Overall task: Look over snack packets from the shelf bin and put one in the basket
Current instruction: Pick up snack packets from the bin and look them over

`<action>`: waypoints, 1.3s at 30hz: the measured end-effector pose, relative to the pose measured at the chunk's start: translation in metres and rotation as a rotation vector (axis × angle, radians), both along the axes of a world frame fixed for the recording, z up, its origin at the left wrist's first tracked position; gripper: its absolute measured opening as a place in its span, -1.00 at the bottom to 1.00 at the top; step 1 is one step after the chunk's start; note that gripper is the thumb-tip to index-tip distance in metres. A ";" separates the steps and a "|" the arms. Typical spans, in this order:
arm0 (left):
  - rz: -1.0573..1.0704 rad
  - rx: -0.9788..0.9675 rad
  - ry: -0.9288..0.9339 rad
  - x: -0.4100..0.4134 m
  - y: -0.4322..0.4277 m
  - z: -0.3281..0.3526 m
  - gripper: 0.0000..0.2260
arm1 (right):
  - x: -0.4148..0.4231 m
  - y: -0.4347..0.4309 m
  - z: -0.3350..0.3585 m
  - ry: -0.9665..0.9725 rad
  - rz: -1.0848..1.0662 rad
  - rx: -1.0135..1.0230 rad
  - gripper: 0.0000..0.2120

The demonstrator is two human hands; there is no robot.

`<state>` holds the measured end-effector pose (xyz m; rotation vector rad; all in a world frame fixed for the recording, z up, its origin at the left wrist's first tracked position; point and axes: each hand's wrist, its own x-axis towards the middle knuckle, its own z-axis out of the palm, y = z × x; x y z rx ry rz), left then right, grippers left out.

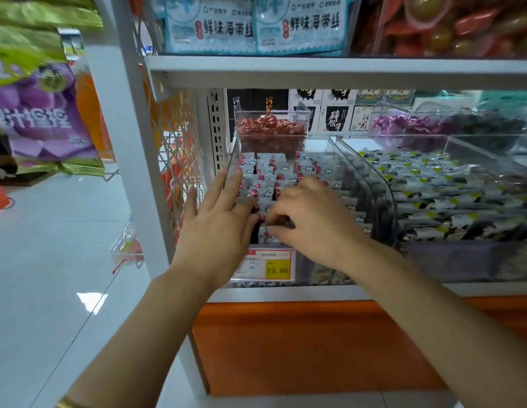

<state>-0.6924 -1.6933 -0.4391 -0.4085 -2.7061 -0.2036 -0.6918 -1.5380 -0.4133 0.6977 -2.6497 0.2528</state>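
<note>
A clear shelf bin (330,145) holds several small white snack packets (285,172) with red marks and cloud prints. My left hand (218,219) rests flat, fingers straight, on the packets at the bin's left front. My right hand (309,219) is beside it over the bin's front, fingers curled down into the packets and pinching one (278,222). The pinched packet is mostly hidden by my fingers. No basket is in view.
A second clear bin (433,184) of white, black and yellow packets sits to the right. A small clear box of red candies (271,131) stands behind. A yellow price tag (277,269) hangs below. An upper shelf (315,69) overhangs; a white post (132,136) stands left.
</note>
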 end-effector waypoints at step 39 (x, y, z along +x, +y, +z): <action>-0.465 1.620 -0.555 0.023 0.014 0.029 -0.75 | 0.017 0.045 0.004 -0.616 0.202 -1.682 -0.85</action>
